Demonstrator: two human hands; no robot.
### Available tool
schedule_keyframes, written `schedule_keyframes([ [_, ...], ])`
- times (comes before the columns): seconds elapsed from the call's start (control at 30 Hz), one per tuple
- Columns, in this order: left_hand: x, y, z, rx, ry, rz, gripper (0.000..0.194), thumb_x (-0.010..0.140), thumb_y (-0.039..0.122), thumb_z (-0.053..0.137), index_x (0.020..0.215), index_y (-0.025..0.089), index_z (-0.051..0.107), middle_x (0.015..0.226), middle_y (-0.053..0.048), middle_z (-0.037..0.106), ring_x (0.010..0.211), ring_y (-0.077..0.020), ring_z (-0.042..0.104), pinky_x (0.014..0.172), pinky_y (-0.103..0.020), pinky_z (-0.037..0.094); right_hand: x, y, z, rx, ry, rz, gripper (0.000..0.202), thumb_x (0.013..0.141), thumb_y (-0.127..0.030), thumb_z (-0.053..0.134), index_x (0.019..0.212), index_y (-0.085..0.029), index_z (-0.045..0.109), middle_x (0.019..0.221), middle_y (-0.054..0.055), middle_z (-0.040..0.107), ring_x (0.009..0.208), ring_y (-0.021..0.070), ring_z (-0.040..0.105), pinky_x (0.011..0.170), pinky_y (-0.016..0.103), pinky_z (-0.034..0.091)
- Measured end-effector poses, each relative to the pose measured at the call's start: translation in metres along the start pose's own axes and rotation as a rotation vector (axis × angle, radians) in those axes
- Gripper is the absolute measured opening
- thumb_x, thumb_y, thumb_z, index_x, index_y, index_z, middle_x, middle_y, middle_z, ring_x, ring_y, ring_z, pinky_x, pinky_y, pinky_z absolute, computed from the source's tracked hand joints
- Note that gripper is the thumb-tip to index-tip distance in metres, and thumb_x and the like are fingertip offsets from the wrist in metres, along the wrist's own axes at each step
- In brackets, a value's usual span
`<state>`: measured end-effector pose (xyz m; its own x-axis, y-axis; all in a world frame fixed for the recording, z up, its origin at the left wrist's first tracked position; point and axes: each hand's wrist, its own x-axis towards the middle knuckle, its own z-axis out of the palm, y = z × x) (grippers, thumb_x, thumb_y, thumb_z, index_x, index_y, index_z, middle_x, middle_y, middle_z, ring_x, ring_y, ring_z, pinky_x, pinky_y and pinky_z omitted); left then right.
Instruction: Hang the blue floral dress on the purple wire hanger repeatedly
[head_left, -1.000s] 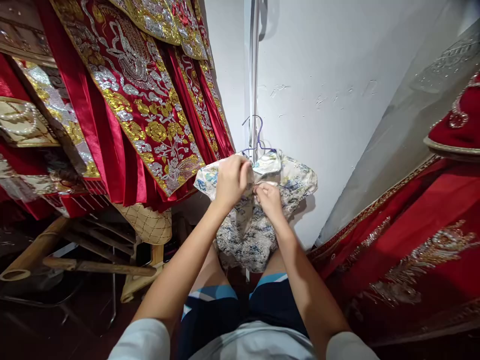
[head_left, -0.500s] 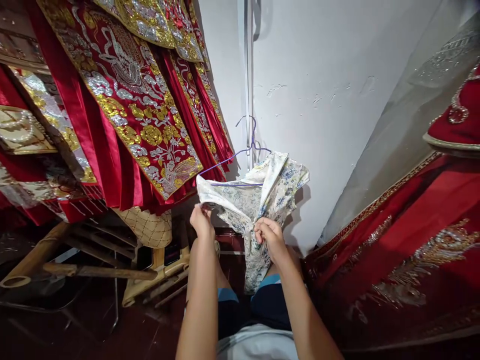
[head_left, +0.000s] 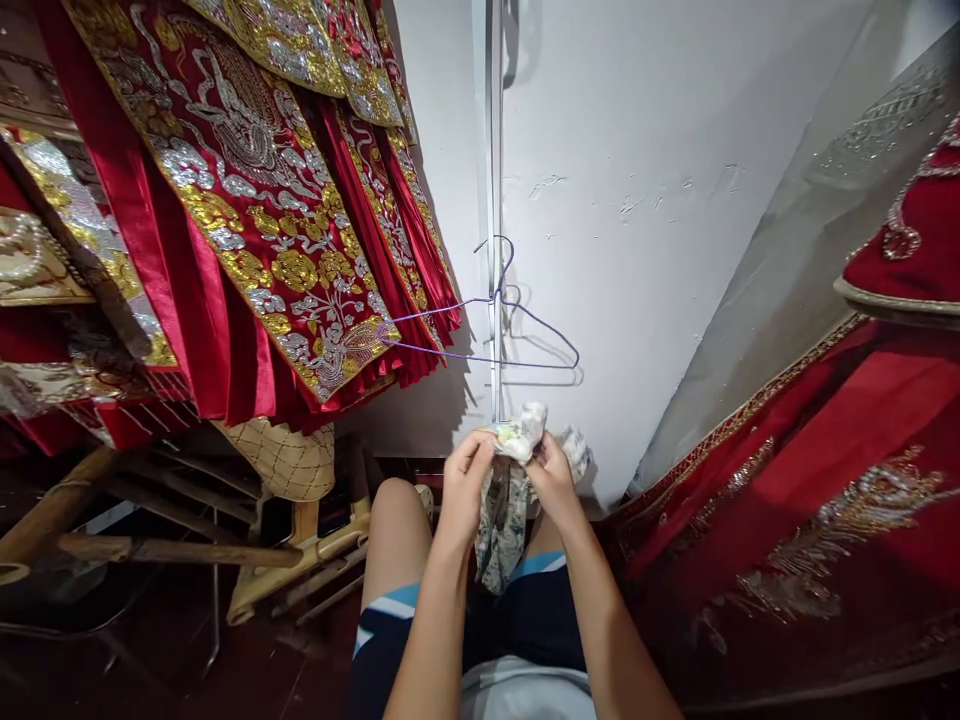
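Note:
A white floral garment (head_left: 504,520) is bunched between my two hands and hangs down over my lap. My left hand (head_left: 466,475) pinches its edge on the left, thumb and fingers together. On the right, my right hand (head_left: 553,475) grips another part of the cloth, with some fabric sticking out beyond it. Above the hands, a purple wire hanger (head_left: 536,364) hangs bare in front of the white wall. The hanger and the garment are apart.
Red embroidered garments with gold and silver sequins (head_left: 277,230) hang at the left. A bamboo chair (head_left: 180,550) stands below them. A metal pole (head_left: 493,150) runs down the wall. More red beaded cloth (head_left: 825,500) fills the right side.
The floral garment has come off the purple hanger and is now bunched up lower down. My left hand has moved right, closer to my right hand.

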<state>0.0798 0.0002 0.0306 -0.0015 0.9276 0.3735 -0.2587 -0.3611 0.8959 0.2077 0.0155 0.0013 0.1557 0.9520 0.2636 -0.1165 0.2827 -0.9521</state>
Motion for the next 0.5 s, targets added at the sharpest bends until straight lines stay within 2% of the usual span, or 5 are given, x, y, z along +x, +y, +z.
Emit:
schedule_keyframes([
  [0.1,-0.01,0.004,0.01,0.159,-0.047,0.066,0.025,0.091,0.042,0.059,0.085,0.018,0.065,0.091,-0.005,0.064,0.088,-0.0193,0.06,0.083,-0.029,0.049,-0.004,-0.012,0.001,-0.004,-0.075,-0.046,0.035,0.07,-0.023,0.07,0.102,-0.024,0.056,0.098,0.002,0.066,0.09,0.0192,0.061,0.082,0.028,0.048],
  [0.23,-0.012,0.003,0.003,0.289,-0.058,0.087,0.029,0.093,0.038,0.056,0.117,0.024,0.064,0.115,-0.008,0.066,0.111,-0.024,0.06,0.096,-0.034,0.047,-0.011,-0.018,-0.004,0.026,-0.395,0.252,0.015,0.076,-0.029,0.066,0.088,-0.02,0.063,0.079,0.001,0.067,0.078,0.0189,0.062,0.072,0.028,0.048],
  [0.3,-0.011,0.001,-0.007,0.316,-0.047,0.084,0.043,0.093,0.038,0.057,0.135,0.028,0.053,0.132,-0.009,0.059,0.125,-0.0252,0.054,0.102,-0.036,0.044,-0.012,-0.019,-0.005,0.062,-0.461,0.35,0.014,0.077,-0.031,0.064,0.084,-0.019,0.064,0.071,0.001,0.065,0.069,0.0179,0.061,0.065,0.027,0.047],
  [0.4,-0.016,-0.007,-0.024,0.305,-0.187,0.031,0.046,0.094,0.041,0.054,0.138,0.027,0.052,0.13,-0.01,0.062,0.118,-0.0256,0.06,0.095,-0.035,0.049,-0.007,-0.029,-0.006,0.121,-0.36,0.35,0.015,0.07,-0.032,0.067,0.077,-0.019,0.064,0.066,0.0,0.064,0.062,0.0165,0.058,0.059,0.026,0.045],
  [0.5,-0.022,-0.019,-0.047,0.452,-0.505,-0.124,0.03,0.088,0.047,0.06,0.094,0.021,0.073,0.087,-0.005,0.072,0.076,-0.0229,0.066,0.066,-0.028,0.051,0.008,-0.05,-0.019,0.168,-0.144,0.325,0.017,0.058,-0.029,0.071,0.068,-0.02,0.061,0.062,-0.001,0.062,0.057,0.0156,0.056,0.054,0.026,0.045],
])
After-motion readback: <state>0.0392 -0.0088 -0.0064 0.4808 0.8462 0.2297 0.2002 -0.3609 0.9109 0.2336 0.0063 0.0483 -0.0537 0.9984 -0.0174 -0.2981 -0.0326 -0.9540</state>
